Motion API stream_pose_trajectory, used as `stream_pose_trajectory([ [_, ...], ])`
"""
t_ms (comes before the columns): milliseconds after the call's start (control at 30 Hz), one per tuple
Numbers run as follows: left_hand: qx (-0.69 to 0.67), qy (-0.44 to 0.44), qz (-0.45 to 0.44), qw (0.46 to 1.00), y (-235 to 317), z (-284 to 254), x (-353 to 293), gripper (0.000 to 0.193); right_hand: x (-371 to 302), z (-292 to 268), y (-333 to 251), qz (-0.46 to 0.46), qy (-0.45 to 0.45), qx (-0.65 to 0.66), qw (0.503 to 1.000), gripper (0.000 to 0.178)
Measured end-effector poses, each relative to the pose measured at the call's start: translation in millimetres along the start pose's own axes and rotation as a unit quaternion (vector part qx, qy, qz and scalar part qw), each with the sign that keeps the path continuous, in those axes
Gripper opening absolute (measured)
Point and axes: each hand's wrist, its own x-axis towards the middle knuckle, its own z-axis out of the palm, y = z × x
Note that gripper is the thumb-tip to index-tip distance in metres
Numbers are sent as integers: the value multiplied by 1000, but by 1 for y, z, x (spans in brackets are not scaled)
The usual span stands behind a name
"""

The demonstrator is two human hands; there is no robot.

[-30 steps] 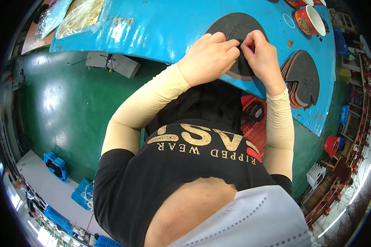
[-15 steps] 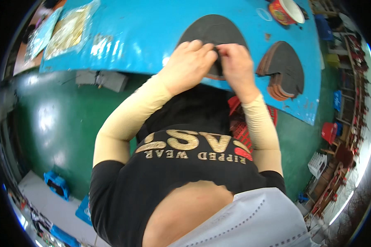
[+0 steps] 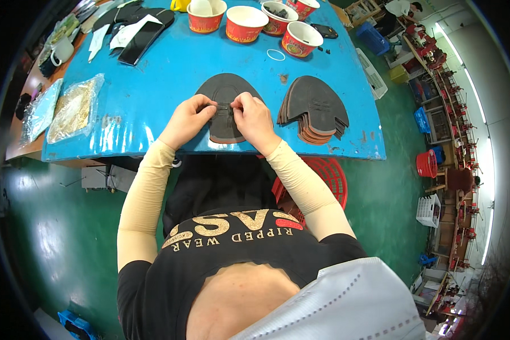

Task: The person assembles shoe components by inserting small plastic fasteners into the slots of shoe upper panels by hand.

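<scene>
A dark grey leather piece (image 3: pixel 224 83) with a rounded top and a brownish edge lies near the table's front edge. Small slits or straps cross its middle. My left hand (image 3: pixel 188 120) is closed, thumb and forefinger pinching at the left side of these straps. From the right, my right hand (image 3: pixel 256 122) pinches at their other side. The fingers partly hide what they grip. Just right of my right hand sits a stack of similar leather pieces (image 3: pixel 317 102), dark on top, with brown edges and notched lower sides.
Red paper bowls (image 3: pixel 244 25), some with dark bits inside, stand at the back, near a white ring (image 3: pixel 276 55). A black phone (image 3: pixel 141 43) lies back left. Clear plastic bags (image 3: pixel 76 110) are at the left edge. Below the table is a red basket (image 3: pixel 330 178).
The view has shifted to take in more of the table's back. My fingertips, earlier close together over the leather piece's middle, are now farther apart, on either side of its straps.
</scene>
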Motion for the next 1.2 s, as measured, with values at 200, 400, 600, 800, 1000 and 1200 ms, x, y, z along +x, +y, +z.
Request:
stream_pose_trajectory([
  [200,-154,95,13,983,24,26,-29,21,-7,-17,-34,162,46,304,938,16],
  [400,-223,118,49,966,20,56,-58,19,-32,-26,-43,224,19,505,833,13],
  [600,-223,92,52,969,19,62,-71,16,-46,-40,-49,277,-29,554,785,15],
  [800,-217,38,43,974,22,57,-80,14,-56,-47,-46,291,-103,583,752,15],
  [1000,-160,0,65,985,21,49,-81,13,-62,-49,-50,289,-116,556,770,17],
  [1200,-159,2,79,984,22,47,-85,13,-59,-49,-51,302,-141,603,725,15],
])
